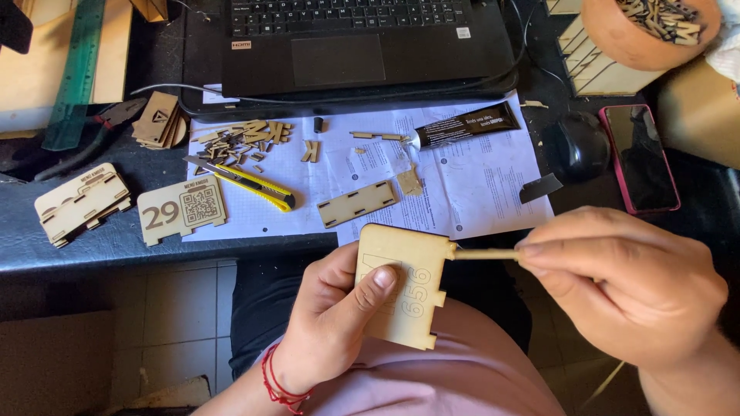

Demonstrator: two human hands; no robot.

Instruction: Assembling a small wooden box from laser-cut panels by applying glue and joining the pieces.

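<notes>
Hands joining a thin stick to a wooden plaque, low in the view at about 6 o'clock.

Left hand (331, 323) clamps the laser-cut plaque (401, 289), thumb pressed flat on its engraved face; right hand (624, 285), at 3 o'clock of it, pinches a thin wooden stick (486, 253) whose tip meets the plaque's upper right corner. Judging by this, fitting or gluing is under way, and a steady, aligned push seems called for next. The contact point is too small to tell seated from merely touching. On the paper sheet (493, 192) at 12 o'clock lie a glue tube (466, 125) and a yellow utility knife (250, 185); fingers hide the stick's far end.
</notes>
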